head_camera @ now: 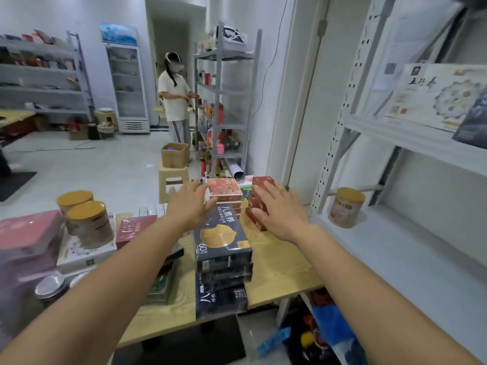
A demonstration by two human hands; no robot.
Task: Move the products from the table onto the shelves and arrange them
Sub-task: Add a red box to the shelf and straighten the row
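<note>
Both hands reach forward over the counter (276, 264) with fingers straight and spread, neither curled around anything. The left hand (189, 204) has its fingertips and thumb against the left edge of a stack of orange-topped boxes (224, 191). The right hand (279, 212) lies flat over a neighbouring stack of red boxes (254, 218), palm facing the stack; firm contact cannot be confirmed. Just in front of both stacks, between the forearms, stands a pile of dark navy boxes (221, 248). Further left on the counter are two gold-lidded tins (87, 222) and a pink box (26, 233). To the right, one matching tin (346, 206) already stands on the grey metal shelf (395, 246), and a flat white gift box (434, 96) leans on the shelf above. Across the room, a person in a white shirt (175, 98) stands at another shelving unit (226, 101)
</note>
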